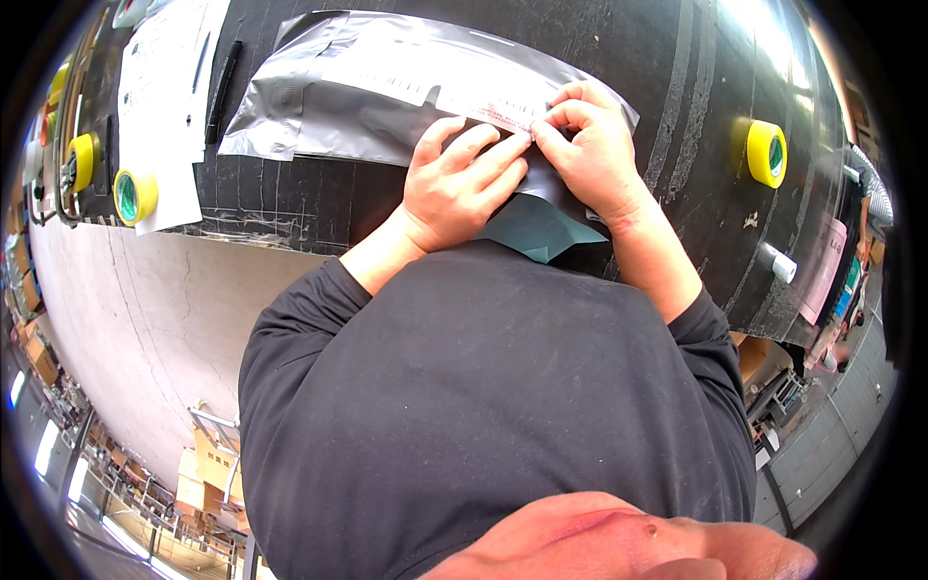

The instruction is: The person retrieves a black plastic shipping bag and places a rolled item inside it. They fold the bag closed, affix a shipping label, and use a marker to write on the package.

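A silvery-grey plastic mailing bag (333,121) lies across the table in front of me, with a white shipping label (416,79) on its upper face. My left hand (462,184) rests palm down on the bag's near edge, fingers spread and stretched toward the right. Thumb and forefinger of my right hand (590,150) are pinched together at the label's near right corner, close to the left fingertips. Whether the pinch also takes in some of the bag's plastic cannot be seen. Beneath both wrists a blue-green folded sheet (541,229) sticks out toward my body.
Left of the bag are a black pen (224,92), white papers (166,106) and a yellow tape roll (135,197). Another yellow tape roll (767,155) stands to the right, beyond a small white roll (778,263). The black table's (280,227) near edge meets my body.
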